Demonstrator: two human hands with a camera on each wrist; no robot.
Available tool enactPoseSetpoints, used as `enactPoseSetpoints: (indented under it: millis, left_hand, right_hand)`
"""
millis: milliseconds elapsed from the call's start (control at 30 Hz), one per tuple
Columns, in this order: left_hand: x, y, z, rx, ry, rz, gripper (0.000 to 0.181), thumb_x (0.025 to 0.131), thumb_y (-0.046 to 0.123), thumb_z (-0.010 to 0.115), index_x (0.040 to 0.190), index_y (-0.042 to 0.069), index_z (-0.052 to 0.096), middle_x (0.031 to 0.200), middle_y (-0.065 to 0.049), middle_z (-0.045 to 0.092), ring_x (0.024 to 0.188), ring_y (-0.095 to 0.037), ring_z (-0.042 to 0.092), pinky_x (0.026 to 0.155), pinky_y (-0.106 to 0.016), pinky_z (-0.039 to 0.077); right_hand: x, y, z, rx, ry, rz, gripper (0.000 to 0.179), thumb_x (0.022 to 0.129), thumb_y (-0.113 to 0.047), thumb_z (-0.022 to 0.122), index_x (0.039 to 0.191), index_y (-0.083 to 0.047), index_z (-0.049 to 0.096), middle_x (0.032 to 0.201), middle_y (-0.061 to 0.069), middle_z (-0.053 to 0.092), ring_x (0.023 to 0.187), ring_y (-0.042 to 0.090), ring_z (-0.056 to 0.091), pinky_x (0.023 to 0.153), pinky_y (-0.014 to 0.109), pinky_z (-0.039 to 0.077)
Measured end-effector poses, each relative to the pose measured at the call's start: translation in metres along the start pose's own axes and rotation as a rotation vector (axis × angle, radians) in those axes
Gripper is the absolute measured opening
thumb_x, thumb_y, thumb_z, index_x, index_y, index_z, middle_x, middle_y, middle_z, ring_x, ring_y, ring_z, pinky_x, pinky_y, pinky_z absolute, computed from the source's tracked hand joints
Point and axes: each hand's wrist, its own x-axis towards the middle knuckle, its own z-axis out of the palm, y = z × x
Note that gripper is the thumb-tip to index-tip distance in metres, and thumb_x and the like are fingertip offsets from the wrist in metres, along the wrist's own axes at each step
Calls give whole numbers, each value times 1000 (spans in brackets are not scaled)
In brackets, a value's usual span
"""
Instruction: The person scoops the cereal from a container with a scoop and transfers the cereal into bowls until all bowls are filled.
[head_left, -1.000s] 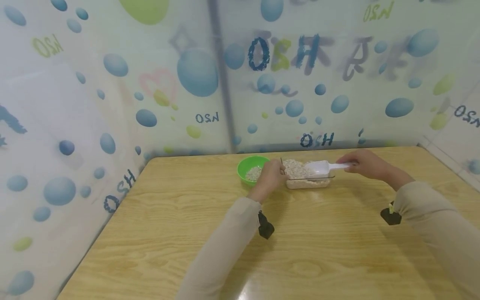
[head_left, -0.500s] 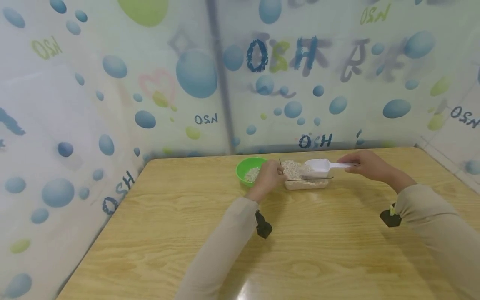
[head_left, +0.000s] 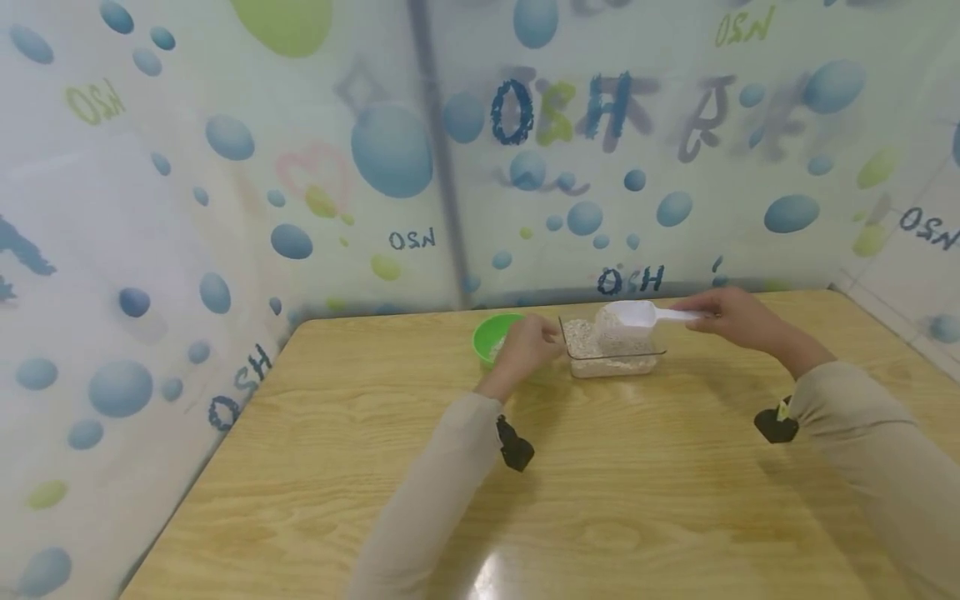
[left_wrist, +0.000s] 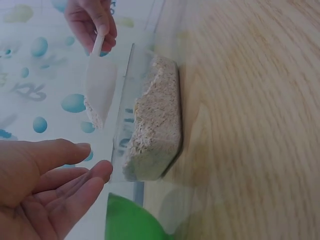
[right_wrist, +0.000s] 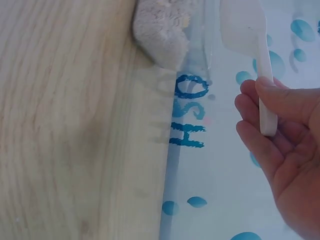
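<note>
In my right hand (head_left: 738,321) I grip the handle of a white plastic scoop (head_left: 636,315), my thumb pressed along it in the right wrist view. Pale flakes, which look like oats, show at the mouth of the scoop, raised above a clear rectangular container (head_left: 615,367). More flakes (left_wrist: 157,115) fill that container, heaped unevenly. My left hand (head_left: 527,346) is beside the container's left end, thumb and fingers apart with nothing between them; whether a fingertip touches the rim I cannot tell. Partly behind this hand stands a green bowl (head_left: 487,335) with some flakes inside.
Everything stands near the far edge of a wood-grain table (head_left: 600,500). A wall covering (head_left: 390,150) with blue and green dots rises close behind it. Dark wrist-worn devices (head_left: 516,446) hang below both sleeves.
The scoop has risen out of the flakes, its handle in my right hand, and tilted. My left hand has drawn slightly left, off the container's end, covering more of the bowl.
</note>
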Motion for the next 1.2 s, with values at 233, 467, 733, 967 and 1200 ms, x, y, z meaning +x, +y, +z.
enactPoseSetpoints:
  millis: [233, 467, 733, 967, 1200]
  left_hand:
    - [0, -4, -17, -46, -22, 6, 34, 85, 7, 64, 115, -7, 59, 115, -19, 59, 98, -24, 61, 76, -29, 51]
    - [-3, -16, -41, 31, 30, 18, 31, 84, 9, 65, 111, -6, 62, 110, -17, 62, 93, -23, 63, 72, -28, 52]
    - [-10, -43, -64, 80, 55, -30, 33, 85, 10, 64, 114, -6, 60, 108, -18, 63, 93, -24, 63, 74, -30, 51]
    - [-12, -61, -83, 64, 53, -63, 37, 85, 9, 63, 117, -7, 57, 111, -21, 61, 90, -27, 63, 70, -31, 52]
    - [-12, -71, -84, 58, 1, -103, 39, 83, 6, 63, 117, -11, 55, 103, -24, 62, 82, -32, 64, 65, -30, 53]
  right_hand:
    - [12, -11, 0, 7, 5, -47, 29, 88, -5, 59, 116, 4, 60, 111, 25, 60, 88, 31, 58, 70, 41, 47]
    - [29, -25, 5, 93, -4, -125, 30, 88, -2, 58, 117, 8, 58, 116, 28, 56, 108, 43, 51, 84, 55, 43]
    - [52, -40, 23, 78, 1, -178, 29, 86, 1, 59, 114, 8, 60, 113, 26, 58, 106, 41, 53, 85, 53, 43]
    - [67, -60, 31, 120, -14, -182, 29, 84, 4, 60, 113, 9, 60, 108, 24, 61, 90, 33, 58, 80, 46, 44]
    - [82, -68, 43, 149, -37, -178, 29, 84, 4, 61, 112, 9, 60, 110, 23, 61, 99, 36, 56, 83, 47, 44]
